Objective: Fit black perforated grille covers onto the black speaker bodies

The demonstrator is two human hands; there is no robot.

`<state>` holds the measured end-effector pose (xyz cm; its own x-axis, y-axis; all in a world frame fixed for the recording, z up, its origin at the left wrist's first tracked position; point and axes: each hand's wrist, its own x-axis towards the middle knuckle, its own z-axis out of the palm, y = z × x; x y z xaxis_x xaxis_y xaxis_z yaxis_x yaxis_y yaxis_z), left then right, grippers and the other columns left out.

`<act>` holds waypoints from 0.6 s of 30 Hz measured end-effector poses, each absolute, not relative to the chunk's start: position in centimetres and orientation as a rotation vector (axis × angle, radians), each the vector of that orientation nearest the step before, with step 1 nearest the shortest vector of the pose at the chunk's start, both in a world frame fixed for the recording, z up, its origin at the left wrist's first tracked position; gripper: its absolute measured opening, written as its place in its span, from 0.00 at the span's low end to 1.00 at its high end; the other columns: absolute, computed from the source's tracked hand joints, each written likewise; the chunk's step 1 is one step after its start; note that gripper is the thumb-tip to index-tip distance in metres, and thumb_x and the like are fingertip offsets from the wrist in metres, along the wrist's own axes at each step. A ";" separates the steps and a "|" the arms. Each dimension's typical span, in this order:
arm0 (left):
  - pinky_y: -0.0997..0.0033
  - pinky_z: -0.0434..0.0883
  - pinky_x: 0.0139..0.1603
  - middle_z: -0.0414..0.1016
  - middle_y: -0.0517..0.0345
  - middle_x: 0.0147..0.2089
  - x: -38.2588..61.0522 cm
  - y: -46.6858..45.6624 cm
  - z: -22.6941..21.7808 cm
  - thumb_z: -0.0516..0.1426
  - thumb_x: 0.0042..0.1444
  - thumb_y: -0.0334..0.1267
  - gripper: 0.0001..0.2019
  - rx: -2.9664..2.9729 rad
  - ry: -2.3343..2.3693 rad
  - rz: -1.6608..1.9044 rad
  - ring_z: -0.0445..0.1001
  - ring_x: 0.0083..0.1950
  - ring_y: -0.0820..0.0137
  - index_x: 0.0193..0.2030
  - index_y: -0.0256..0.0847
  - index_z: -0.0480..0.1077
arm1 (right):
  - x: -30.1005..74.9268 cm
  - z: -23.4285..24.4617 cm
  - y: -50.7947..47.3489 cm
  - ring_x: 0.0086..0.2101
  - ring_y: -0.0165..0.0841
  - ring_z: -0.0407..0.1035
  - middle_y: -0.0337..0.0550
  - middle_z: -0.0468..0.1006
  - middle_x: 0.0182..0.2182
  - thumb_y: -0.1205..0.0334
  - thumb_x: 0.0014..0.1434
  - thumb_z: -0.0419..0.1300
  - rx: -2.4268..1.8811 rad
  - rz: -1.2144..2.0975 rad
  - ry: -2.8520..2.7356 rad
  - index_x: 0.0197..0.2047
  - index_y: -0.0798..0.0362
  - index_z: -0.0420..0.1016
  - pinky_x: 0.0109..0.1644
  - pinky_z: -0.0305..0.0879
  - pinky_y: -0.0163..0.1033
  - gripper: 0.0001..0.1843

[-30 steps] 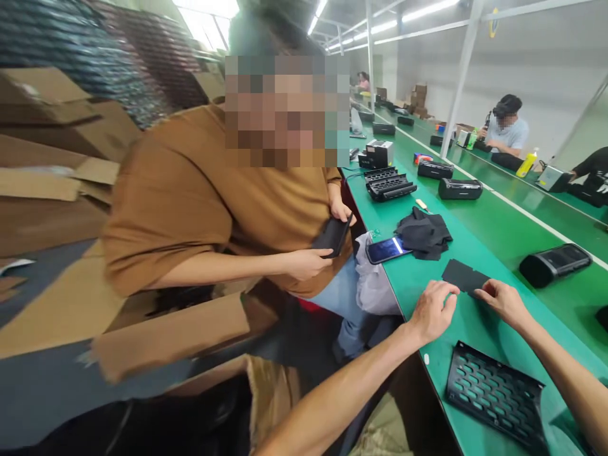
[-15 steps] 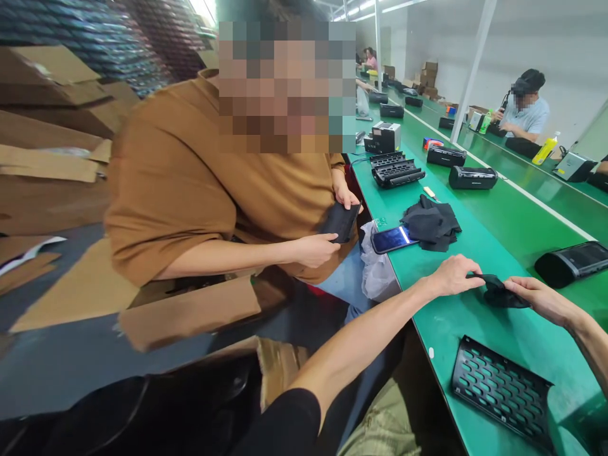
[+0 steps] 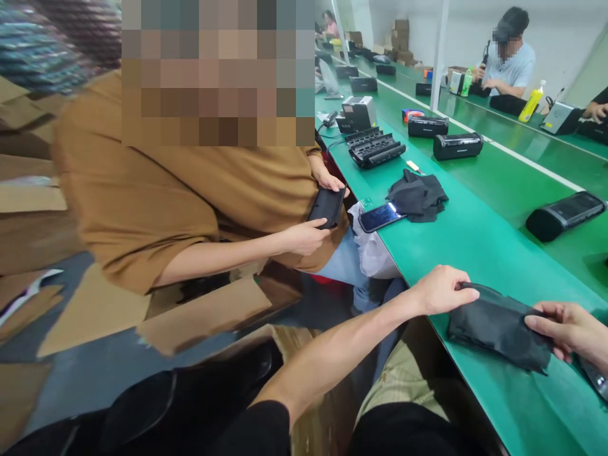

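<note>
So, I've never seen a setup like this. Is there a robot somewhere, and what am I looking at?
No robot here: these are a person's own bare hands. One camera worn on that person's head looks forward and down, so you see roughly what they see.

The left hand and right hand hold opposite ends of a black cloth; I can't tell for sure what lies under it.

On the green worktop further along are a smartphone, a pile of black cloth pieces and slotted black shells. Beyond them stand black units that look like portable speakers.

The co-worker in the brown top sits alongside, holding a flat black panel.
</note>
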<state>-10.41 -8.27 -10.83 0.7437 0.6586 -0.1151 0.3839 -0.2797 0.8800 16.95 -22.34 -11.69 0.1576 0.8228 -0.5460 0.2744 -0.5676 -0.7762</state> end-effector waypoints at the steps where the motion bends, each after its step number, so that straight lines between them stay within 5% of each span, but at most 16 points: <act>1: 0.69 0.59 0.34 0.71 0.61 0.25 -10.4 -9.2 -10.9 0.61 0.62 0.48 0.16 2.035 0.859 0.289 0.71 0.31 0.68 0.27 0.41 0.71 | 17.0 -12.2 -23.0 0.13 0.31 0.60 0.34 0.65 0.12 0.29 0.49 0.72 -2.016 1.373 -1.128 0.31 0.48 0.77 0.18 0.51 0.35 0.29; 7: 0.59 0.70 0.45 0.83 0.50 0.40 -10.2 -12.8 -11.9 0.61 0.66 0.54 0.16 2.370 1.082 0.007 0.83 0.44 0.50 0.48 0.44 0.76 | 16.8 -13.2 -24.3 0.23 0.41 0.70 0.41 0.75 0.19 0.38 0.59 0.64 -2.420 0.627 -1.746 0.31 0.44 0.72 0.28 0.55 0.42 0.19; 11: 0.55 0.73 0.49 0.82 0.49 0.51 -11.1 -12.3 -12.6 0.63 0.63 0.58 0.27 2.299 1.222 0.191 0.81 0.51 0.50 0.61 0.43 0.71 | 17.6 -13.7 -24.5 0.31 0.45 0.76 0.46 0.82 0.35 0.35 0.63 0.58 -2.331 0.198 -1.871 0.46 0.44 0.73 0.28 0.60 0.43 0.22; 14: 0.56 0.73 0.54 0.78 0.48 0.57 -11.4 -11.3 -13.8 0.62 0.67 0.50 0.18 2.386 1.121 0.268 0.76 0.58 0.54 0.57 0.44 0.74 | 18.3 -14.7 -23.8 0.43 0.49 0.78 0.51 0.81 0.44 0.40 0.64 0.57 -2.085 0.163 -2.066 0.54 0.45 0.77 0.40 0.70 0.47 0.23; 18: 0.59 0.70 0.54 0.79 0.51 0.48 -11.4 -10.6 -15.1 0.61 0.67 0.43 0.08 2.297 0.955 0.408 0.74 0.52 0.58 0.40 0.42 0.75 | 18.3 -14.5 -22.3 0.40 0.48 0.77 0.48 0.81 0.37 0.44 0.66 0.54 -2.022 0.438 -2.025 0.41 0.44 0.79 0.43 0.70 0.48 0.17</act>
<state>-11.44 -10.59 -15.12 0.6923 0.7201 0.0472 0.5317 -0.5532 0.6413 18.32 -22.28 -14.50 -0.0088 0.9993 -0.0373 0.9253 -0.0060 -0.3791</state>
